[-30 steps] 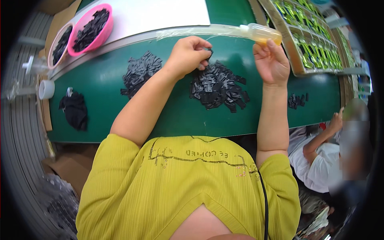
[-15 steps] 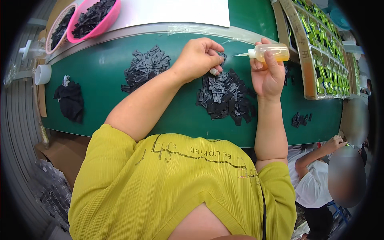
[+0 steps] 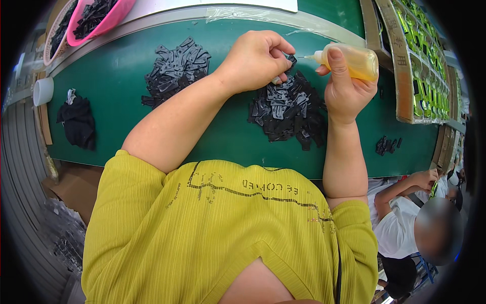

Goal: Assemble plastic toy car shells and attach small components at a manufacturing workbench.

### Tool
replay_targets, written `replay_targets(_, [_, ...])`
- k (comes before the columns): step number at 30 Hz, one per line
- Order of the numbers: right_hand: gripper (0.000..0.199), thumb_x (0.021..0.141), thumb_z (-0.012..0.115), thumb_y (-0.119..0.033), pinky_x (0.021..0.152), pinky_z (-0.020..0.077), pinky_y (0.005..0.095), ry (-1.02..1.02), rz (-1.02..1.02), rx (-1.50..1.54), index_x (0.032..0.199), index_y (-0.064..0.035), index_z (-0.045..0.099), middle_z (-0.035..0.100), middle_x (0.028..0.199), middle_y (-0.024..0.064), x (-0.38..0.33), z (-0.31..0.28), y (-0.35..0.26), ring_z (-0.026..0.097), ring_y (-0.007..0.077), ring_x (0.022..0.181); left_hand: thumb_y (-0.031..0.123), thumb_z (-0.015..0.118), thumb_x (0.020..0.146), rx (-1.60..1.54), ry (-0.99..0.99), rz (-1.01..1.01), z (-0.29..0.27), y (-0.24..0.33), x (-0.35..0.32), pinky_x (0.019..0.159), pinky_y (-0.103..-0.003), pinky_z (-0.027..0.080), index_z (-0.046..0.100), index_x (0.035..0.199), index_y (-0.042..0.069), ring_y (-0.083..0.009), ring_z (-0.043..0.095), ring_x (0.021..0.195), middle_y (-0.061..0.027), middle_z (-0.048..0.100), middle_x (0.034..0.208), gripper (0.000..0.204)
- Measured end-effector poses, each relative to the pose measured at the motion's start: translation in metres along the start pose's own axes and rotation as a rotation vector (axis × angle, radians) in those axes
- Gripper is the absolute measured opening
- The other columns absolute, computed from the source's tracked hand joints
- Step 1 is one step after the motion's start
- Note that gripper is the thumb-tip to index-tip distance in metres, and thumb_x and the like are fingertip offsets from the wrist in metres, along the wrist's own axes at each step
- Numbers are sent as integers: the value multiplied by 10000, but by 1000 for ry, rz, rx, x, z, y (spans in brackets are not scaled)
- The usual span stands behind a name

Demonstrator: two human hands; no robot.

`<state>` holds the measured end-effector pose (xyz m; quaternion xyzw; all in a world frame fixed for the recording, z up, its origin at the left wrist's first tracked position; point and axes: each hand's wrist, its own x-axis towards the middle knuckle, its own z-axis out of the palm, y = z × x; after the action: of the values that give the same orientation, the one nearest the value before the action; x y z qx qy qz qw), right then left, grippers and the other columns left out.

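Note:
My left hand (image 3: 258, 60) pinches a small black plastic piece (image 3: 291, 60) between thumb and fingers. In my right hand (image 3: 347, 93) is a clear squeeze bottle (image 3: 358, 62) of yellowish liquid, tipped on its side. Its thin needle tip points left and ends close to the piece. Below both hands lies a pile of black plastic parts (image 3: 283, 114), partly covered by my left fingers. A second pile, of flat grey-black parts (image 3: 177, 68), lies to the left of my left forearm.
At the far left are a pink basket (image 3: 109, 25) of black parts, a white roll (image 3: 43, 91) and a black cloth (image 3: 77, 121). A cardboard-edged tray (image 3: 397, 66) of green items stands right. Few black bits (image 3: 389, 145) lie below it. A co-worker (image 3: 400, 223) sits at lower right.
The bottle's needle tip and the black piece in my left hand have come closer together. The view has shifted slightly, and the bottle appears nearer.

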<state>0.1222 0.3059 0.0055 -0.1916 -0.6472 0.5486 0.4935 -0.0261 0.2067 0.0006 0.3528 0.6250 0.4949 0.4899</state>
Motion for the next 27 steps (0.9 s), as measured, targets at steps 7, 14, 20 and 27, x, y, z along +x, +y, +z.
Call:
replay_targets(7, [223, 802, 763, -17, 519, 512, 222, -17, -5, -54, 948, 4, 595, 676, 811, 76, -4, 2, 3, 626, 117, 601, 1, 620, 848, 15, -11, 1, 0, 0, 0, 621, -262, 549, 605, 1092, -71, -150, 676, 685, -108, 674, 797, 255])
replay_targets(14, [242, 799, 770, -29, 523, 519, 221, -8, -10, -27, 962, -2, 592, 676, 819, 77, -4, 5, 3, 634, 123, 607, 2, 616, 851, 16, -21, 7, -1, -2, 1, 619, -261, 552, 605, 1091, -75, -149, 677, 690, -110, 675, 808, 253])
replay_targets(20, [232, 800, 771, -34, 524, 520, 219, 1, -22, -38, 955, 1, 601, 677, 825, 77, -4, -1, 4, 636, 121, 611, 7, 617, 855, 38, -29, -1, 3, 3, 2, 619, -264, 556, 605, 1089, -74, -148, 679, 694, -112, 676, 814, 248])
replay_targets(27, [238, 798, 773, -35, 527, 522, 215, -25, -39, -48, 960, 1, 602, 679, 831, 77, -5, 1, 6, 638, 120, 613, 10, 617, 855, 38, -19, 23, 0, 1, -1, 619, -255, 561, 610, 1087, -72, -149, 681, 687, -111, 671, 811, 246])
